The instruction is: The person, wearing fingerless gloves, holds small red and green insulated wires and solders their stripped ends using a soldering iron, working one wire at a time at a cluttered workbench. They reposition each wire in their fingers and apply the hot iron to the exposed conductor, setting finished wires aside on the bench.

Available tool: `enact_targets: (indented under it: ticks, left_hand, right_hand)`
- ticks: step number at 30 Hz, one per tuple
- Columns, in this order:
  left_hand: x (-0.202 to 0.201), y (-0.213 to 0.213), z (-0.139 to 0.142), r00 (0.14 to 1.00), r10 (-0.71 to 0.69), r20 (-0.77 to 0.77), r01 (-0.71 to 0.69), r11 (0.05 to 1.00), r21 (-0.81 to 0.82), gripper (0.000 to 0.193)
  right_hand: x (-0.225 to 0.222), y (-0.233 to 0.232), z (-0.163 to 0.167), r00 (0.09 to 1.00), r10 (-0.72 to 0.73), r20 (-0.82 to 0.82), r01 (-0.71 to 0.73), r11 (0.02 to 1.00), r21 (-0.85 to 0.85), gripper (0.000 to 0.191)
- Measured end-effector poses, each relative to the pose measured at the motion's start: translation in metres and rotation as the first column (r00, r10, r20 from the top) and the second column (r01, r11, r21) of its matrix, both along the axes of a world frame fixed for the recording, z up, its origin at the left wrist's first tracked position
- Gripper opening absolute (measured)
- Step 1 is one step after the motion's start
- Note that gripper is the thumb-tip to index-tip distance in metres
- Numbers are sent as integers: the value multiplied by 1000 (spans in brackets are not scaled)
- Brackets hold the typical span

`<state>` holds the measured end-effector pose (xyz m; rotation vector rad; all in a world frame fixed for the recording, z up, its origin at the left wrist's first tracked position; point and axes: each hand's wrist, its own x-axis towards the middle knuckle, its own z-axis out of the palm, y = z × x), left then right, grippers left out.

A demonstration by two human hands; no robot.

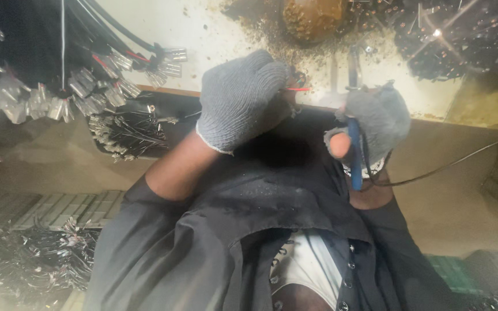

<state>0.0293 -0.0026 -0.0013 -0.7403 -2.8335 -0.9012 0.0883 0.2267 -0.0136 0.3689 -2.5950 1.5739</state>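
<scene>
Grey knit gloves cover both hands: the left hand (240,98) pinches a thin red wire (298,89) in its fingers above the stained tabletop (203,29), the right hand (376,124) clenches a blue-handled tool (355,152).

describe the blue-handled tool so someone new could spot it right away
Start at the two grey knit-gloved hands in the middle of the view. The right hand grips the blue-handled tool, its handle pointing down from the fist. It is the only blue thing among black wires and silvery terminals.
</scene>
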Motion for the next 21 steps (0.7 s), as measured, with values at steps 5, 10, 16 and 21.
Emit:
enact_targets:
  ticks: [5, 10, 16, 21]
  left_hand:
    - [1, 1, 0, 1000, 17, -7, -17, 1000, 11, 20]
    - [1, -1, 0, 1000, -3, 12, 3, 1000, 25, 19]
    - [0, 0, -2, 1000, 6, -19, -6, 1000, 3, 18]
    - [1, -2, -3, 1000, -1, 3, 0, 1000, 18, 20]
  right_hand:
    - [-2, 9, 6, 975, 151, -161, -117, 973, 199, 27]
    - [-7, 9, 1, 955, 201, -217, -157, 966, 206, 15]
    - [-7, 8, 0, 966, 197, -169, -156, 961, 227, 17]
    - [-10, 9, 0, 968, 220, -124, -189, 957, 220, 15]
